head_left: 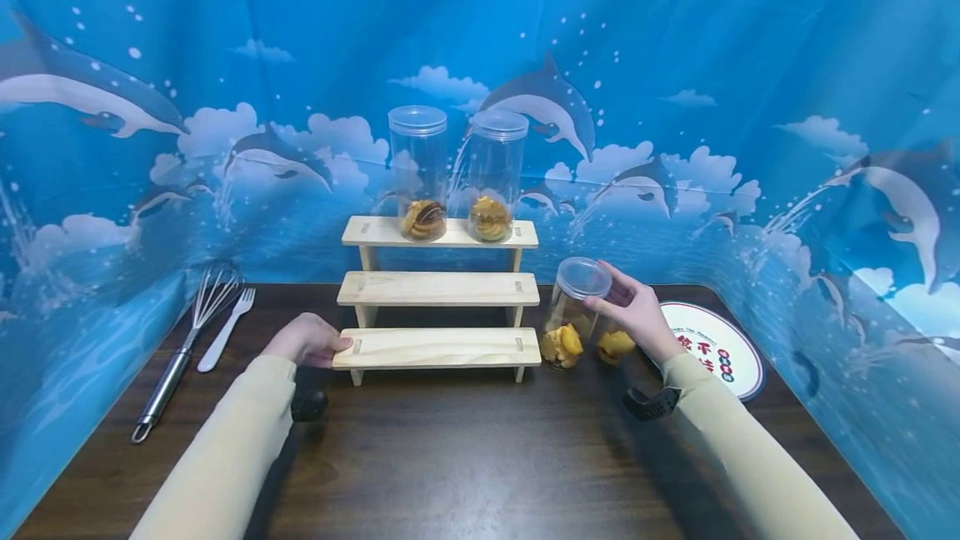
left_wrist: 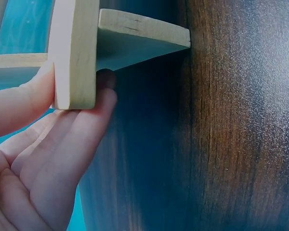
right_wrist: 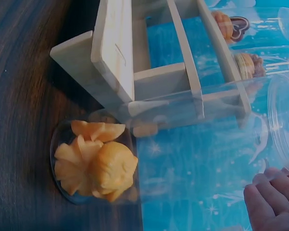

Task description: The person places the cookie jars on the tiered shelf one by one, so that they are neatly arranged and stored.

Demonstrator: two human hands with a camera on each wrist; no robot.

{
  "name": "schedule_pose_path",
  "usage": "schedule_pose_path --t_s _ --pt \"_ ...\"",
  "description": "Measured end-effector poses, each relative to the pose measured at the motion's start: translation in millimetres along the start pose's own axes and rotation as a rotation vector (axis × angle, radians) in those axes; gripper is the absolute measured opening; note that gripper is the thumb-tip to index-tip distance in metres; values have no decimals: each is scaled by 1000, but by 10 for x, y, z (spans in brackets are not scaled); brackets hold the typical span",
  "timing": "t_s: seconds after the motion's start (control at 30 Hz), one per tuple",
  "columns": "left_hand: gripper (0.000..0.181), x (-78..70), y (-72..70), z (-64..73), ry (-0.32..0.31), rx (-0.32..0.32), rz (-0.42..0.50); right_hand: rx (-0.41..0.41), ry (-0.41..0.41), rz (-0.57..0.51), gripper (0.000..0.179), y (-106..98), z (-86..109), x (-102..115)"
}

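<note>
My left hand (head_left: 306, 340) pinches the left end of the lowest board of a pale wooden three-step stand (head_left: 435, 348); in the left wrist view the thumb lies on top and the fingers beneath. Just right of the stand, a clear lidded jar (right_wrist: 197, 144) with yellow cookies in its base stands on the table. My right hand (head_left: 633, 311) holds this jar near its lid, thumb in front and fingers behind. The right wrist view shows the fingertips at the lid's edge, with the thumb hidden. Yellow cookies (head_left: 615, 346) of another jar show below the right hand, its upper part covered.
Two clear cookie jars, one left (head_left: 418, 173) and one right (head_left: 498, 177), stand on the top step. A whisk (head_left: 176, 365) and a white-handled fork (head_left: 225, 332) lie at the left of the dark wooden table (head_left: 480, 457). Behind the right wrist is a white plate (head_left: 712, 344).
</note>
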State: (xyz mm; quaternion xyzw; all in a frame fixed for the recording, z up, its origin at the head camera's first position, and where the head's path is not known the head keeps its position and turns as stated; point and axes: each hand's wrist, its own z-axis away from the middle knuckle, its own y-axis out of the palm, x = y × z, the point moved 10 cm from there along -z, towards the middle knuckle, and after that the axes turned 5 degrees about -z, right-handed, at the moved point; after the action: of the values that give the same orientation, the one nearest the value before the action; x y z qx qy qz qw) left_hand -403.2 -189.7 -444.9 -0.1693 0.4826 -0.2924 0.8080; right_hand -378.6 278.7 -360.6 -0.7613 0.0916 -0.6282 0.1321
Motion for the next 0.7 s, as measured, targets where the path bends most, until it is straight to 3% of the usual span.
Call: schedule_pose_path --t_s 0.4,0.7 --pt "41 32 -2 -32 -22 -12 -20 -29 8 21 72 3 -31 -27" --pt "41 25 18 -13 -2 -3 17 -43 17 1 71 9 -26 -27"
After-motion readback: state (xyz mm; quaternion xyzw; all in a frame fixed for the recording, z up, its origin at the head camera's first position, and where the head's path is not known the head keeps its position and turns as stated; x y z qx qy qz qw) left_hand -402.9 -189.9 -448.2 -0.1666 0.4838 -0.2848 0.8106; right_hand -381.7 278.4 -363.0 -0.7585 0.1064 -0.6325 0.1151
